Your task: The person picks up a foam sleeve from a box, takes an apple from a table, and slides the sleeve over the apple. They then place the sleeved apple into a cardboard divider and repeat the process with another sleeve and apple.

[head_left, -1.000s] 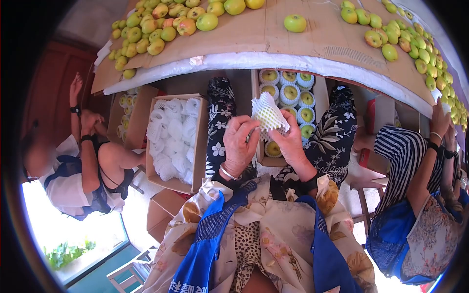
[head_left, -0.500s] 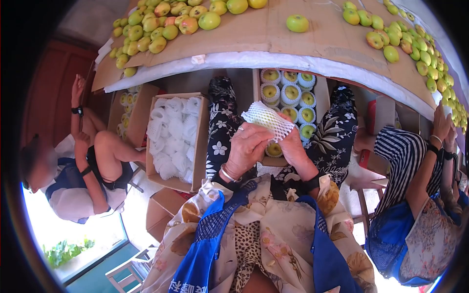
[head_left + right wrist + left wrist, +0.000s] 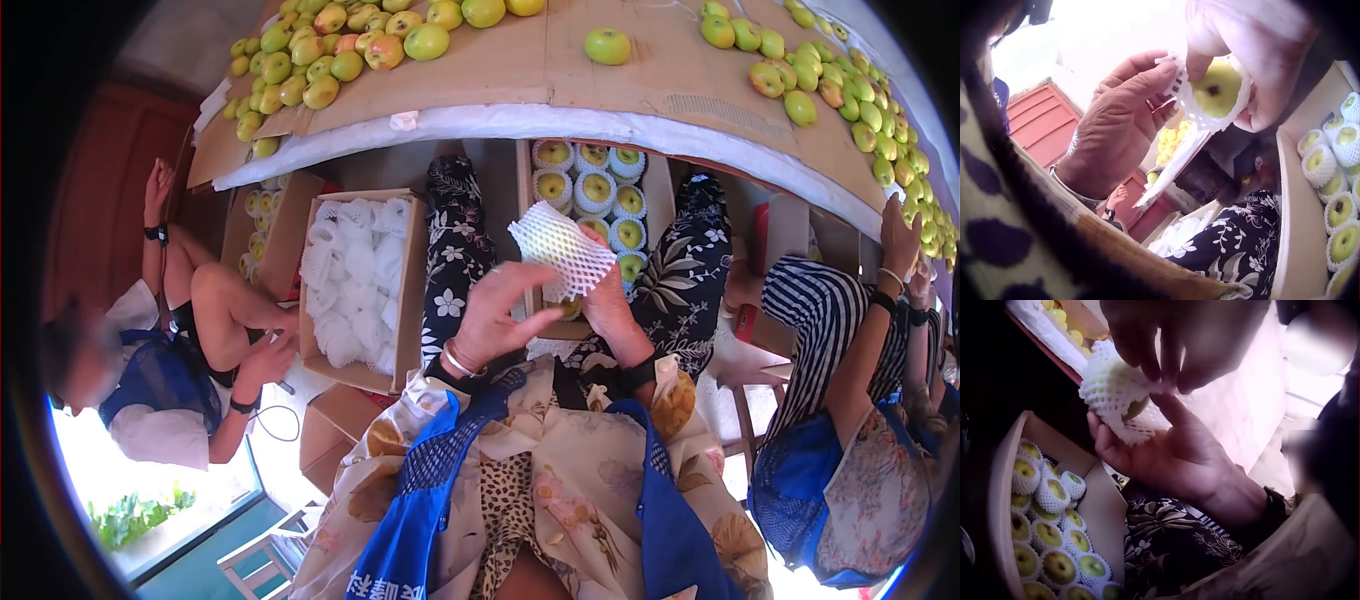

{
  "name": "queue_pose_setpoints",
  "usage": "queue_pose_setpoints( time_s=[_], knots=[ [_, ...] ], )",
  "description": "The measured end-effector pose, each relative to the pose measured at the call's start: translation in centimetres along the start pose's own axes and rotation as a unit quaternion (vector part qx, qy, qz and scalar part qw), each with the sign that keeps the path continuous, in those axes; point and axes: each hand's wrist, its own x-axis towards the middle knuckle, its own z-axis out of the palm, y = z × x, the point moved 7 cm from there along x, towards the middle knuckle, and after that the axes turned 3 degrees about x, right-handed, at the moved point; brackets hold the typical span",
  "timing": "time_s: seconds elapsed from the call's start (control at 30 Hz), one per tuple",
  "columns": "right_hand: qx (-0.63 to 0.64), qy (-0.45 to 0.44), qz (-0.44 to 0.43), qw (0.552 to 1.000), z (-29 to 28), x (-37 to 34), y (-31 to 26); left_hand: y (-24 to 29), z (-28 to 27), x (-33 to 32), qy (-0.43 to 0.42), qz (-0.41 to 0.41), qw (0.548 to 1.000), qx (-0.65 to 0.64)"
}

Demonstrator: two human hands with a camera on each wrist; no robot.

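Note:
A green-yellow apple [image 3: 1219, 87] sits partly inside a white foam net sleeve [image 3: 562, 250], its end showing bare in the right wrist view. My right hand [image 3: 608, 305] grips the sleeved apple from the side, its thumb along the fruit. Close to the sleeve's lower edge is my left hand [image 3: 500, 312], wearing a bracelet; the head view shows its thumb and index finger apart. Both wrist views show the left fingers [image 3: 1163, 72] pinching the rim of the net and drawing it outward. Below the hands, a carton [image 3: 655, 190] between my knees contains sleeved apples [image 3: 596, 190].
A carton [image 3: 408, 290] of loose foam nets [image 3: 355, 280] stands left of my leg. Ahead, a cardboard-covered table [image 3: 500, 85] bears heaps of apples [image 3: 320, 60] and one apart [image 3: 607, 46]. People sit at both sides, one [image 3: 165, 380] left and another [image 3: 850, 420] right.
The sleeve has turned in my hands, its upper end swinging left, then slightly back right. My left thumb and index finger have spread apart. The person at left has lowered an arm.

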Motion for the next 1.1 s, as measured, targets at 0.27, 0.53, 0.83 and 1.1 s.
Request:
queue_pose_setpoints(
  time_s=[0.27, 0.53, 0.83, 1.1],
  knots=[
    [-0.114, -0.101, 0.026, 0.988, 2.3, -0.6, -0.4, -6.5, -1.0, 1.7, 0.077, -0.193, 0.966, -0.157],
    [-0.400, -0.143, -0.059, 0.903, 3.2, -0.7, -2.1, -7.6, 3.4, 0.2, 0.041, -0.284, 0.839, -0.462],
    [-0.504, -0.092, -0.028, 0.858, 5.5, -1.2, -8.1, -10.4, 3.9, -2.1, 0.112, -0.367, 0.593, -0.708],
    [-0.494, -0.150, -0.330, 0.790, 8.0, -3.7, -8.8, -11.1, 3.9, -2.3, 0.131, -0.342, 0.597, -0.714]
  ],
)
